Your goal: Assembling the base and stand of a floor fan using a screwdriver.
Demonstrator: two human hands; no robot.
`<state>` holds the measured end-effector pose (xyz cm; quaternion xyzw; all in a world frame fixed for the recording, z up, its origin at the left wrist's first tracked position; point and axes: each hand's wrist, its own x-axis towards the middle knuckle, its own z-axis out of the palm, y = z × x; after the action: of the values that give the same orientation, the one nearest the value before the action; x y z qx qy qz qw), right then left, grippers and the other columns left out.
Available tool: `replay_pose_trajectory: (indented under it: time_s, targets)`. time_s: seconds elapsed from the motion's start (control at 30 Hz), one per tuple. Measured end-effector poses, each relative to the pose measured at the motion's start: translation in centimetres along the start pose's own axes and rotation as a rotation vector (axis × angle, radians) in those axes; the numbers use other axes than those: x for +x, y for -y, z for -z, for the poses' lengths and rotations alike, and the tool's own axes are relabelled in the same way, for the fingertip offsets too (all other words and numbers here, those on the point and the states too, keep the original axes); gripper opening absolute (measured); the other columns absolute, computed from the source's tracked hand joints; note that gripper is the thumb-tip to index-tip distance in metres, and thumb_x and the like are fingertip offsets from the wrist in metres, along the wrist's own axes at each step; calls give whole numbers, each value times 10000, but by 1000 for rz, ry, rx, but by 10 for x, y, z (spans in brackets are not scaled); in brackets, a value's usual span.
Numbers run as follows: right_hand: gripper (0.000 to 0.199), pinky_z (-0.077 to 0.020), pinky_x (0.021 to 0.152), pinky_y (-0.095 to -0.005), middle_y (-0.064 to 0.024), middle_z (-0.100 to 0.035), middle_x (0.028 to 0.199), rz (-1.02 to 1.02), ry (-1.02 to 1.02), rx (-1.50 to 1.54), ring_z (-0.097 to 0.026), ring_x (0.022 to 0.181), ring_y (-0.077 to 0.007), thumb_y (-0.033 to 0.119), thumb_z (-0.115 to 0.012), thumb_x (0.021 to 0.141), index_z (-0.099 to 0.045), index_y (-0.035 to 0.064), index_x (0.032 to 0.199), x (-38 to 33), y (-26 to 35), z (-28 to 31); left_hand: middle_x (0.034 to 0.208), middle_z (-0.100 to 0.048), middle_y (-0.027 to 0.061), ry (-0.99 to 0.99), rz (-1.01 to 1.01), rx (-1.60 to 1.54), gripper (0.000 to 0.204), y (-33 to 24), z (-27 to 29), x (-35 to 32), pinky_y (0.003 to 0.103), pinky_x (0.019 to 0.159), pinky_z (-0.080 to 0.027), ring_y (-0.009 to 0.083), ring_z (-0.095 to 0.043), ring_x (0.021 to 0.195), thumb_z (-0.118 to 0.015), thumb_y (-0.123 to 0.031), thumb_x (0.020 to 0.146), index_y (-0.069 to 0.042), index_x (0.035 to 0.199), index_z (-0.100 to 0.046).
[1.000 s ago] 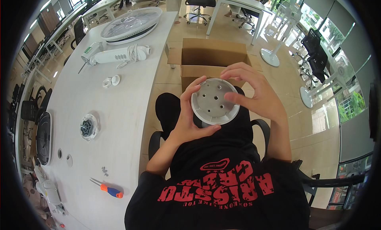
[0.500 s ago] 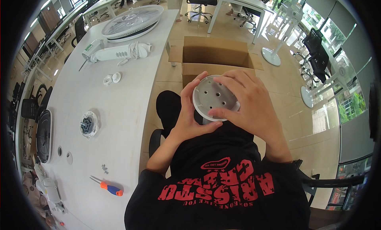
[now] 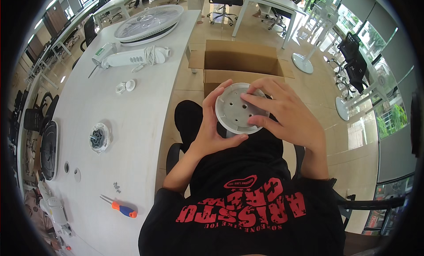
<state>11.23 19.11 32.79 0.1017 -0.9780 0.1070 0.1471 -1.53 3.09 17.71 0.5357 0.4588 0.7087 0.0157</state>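
Observation:
Above my lap is a round white plastic housing [image 3: 234, 109], its shallow inside facing up with several small holes. My left hand [image 3: 210, 130] is closed around its left side, thumb low at the near rim and fingers at the far left. My right hand [image 3: 293, 117] hovers over the right side, thumb and index finger apart, their tips at the inner face near the holes. It shows nothing between those tips; its other fingers are partly hidden. A grey part below the housing is mostly covered.
On the white table [image 3: 137, 114] at left lie a screwdriver [image 3: 124, 209], several screws [image 3: 116, 187], a white round part with a dark centre [image 3: 100, 138], a white fan column with coiled cord [image 3: 132, 58] and a fan grille [image 3: 148, 24]. A cardboard box [image 3: 240, 57] stands ahead.
My right hand has shifted slightly to the right, and its thumb and index finger have drawn back across the housing, uncovering more of its inside. The left hand keeps its hold.

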Motion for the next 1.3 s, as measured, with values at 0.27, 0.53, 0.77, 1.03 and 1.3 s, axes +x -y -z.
replay_pose_trajectory:
  time_s: [0.27,0.53,0.77,1.03,1.3]
  targets:
    - [428,-327,1212,-496,-94,-519,1557,241,189,306,-361,1518,-351,220,-736,925,-683,110,1336,6,-32,1,1649,-247,246,14,-22,17,1159,0,-2,1,484,1225,-307,362,-326,1519,-943,-187,699,-83,1576,-191]
    - [477,-378,1153,-480,-108,-613,1329,60,29,86,-503,1348,-352,388,-809,839,-700,98,1202,3,-6,2,1647,-250,250,23,10,-30,1162,0,-3,5,492,1221,-312,361,-326,1520,-940,-172,703,-98,1581,-182]
    - [492,-380,1163,-481,-117,-594,1379,148,-43,104,-485,1379,-353,417,-795,862,-693,70,1195,1,-11,-9,1652,-229,264,19,67,10,1157,-5,-2,-4,500,1225,-307,378,-305,1533,-940,-154,704,-109,1580,-186]
    - [462,-365,1194,-503,-118,-564,1513,143,121,236,-485,1444,-315,321,-760,927,-681,146,1347,-3,-9,-1,1653,-225,265,34,43,-43,1144,-4,-4,0,516,1218,-322,384,-323,1525,-931,-165,715,-126,1584,-187]
    - [461,-442,1100,-484,-88,-632,1412,42,36,3,-570,1333,-304,391,-773,889,-721,137,1270,-5,16,0,1647,-236,258,22,44,-62,1113,-3,-5,1,511,1213,-331,382,-334,1519,-925,-178,726,-128,1575,-207]
